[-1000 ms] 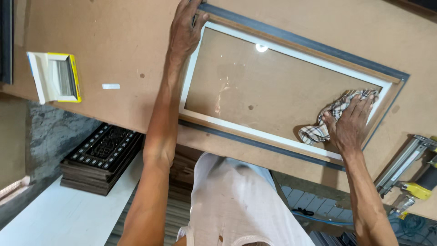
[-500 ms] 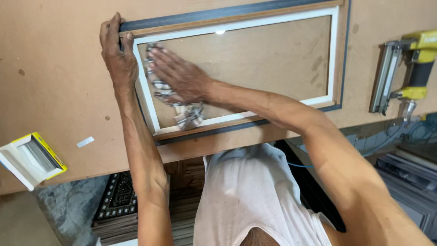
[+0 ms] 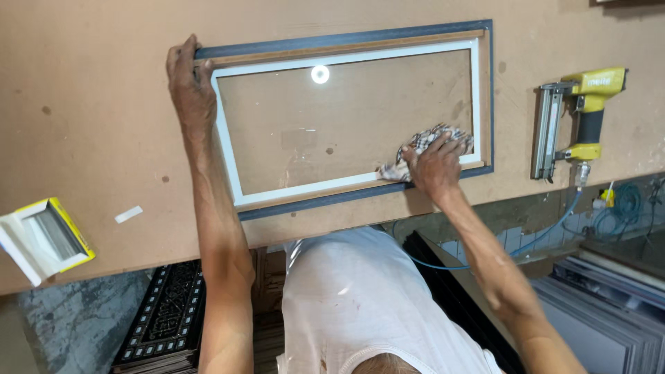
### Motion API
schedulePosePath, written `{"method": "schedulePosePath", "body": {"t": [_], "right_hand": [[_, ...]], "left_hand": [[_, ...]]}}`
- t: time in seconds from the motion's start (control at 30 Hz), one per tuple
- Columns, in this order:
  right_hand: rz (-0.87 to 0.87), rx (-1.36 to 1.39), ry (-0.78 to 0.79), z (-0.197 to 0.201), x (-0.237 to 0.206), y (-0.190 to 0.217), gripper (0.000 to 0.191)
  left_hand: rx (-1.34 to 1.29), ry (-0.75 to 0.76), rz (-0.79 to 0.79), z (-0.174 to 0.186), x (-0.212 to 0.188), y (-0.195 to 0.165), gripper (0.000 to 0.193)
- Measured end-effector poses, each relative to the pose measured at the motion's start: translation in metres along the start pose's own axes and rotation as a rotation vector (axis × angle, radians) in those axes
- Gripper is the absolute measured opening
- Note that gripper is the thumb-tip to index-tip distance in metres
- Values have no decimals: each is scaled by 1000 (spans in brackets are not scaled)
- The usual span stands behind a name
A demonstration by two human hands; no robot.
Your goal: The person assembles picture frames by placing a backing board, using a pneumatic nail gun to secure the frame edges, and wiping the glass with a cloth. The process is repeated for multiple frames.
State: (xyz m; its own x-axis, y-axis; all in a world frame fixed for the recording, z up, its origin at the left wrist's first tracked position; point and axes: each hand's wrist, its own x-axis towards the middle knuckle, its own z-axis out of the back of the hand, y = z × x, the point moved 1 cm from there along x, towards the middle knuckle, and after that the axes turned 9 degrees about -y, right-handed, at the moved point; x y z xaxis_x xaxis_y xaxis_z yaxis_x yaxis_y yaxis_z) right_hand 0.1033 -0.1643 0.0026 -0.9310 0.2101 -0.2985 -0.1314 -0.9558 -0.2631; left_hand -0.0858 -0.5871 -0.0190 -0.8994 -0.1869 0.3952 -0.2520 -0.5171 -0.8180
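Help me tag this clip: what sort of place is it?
Probably a picture-framing workshop: a glazed picture frame lies on a fibreboard workbench, a yellow pneumatic nail gun sits beside it, and stacked frames wait below.

Open yellow-white box point(image 3: 43, 239) at table's left edge.

Dark-edged, white-lined glazed frame point(image 3: 346, 118) flat on board; checked cloth point(image 3: 429, 142) bunched on glass.

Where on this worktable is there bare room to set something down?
Bare board lies left of the picture frame, between the left hand and the small yellow box. It is crowded right of the frame, by the right hand, cloth and nail gun.
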Motion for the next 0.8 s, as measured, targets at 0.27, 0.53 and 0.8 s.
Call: {"method": "schedulePosePath", "body": {"t": [0.27,0.53,0.8], "right_hand": [[521,535,-586,88,10,215,76],[411,2514,806,143,31,227,80],[246,1710,60,117,127,68,75]], "left_hand": [[408,22,-294,16,4,-29,44],[-72,131,-275,31,-95,-89,63],[681,-93,-180,159,-7,-14,56]]}}
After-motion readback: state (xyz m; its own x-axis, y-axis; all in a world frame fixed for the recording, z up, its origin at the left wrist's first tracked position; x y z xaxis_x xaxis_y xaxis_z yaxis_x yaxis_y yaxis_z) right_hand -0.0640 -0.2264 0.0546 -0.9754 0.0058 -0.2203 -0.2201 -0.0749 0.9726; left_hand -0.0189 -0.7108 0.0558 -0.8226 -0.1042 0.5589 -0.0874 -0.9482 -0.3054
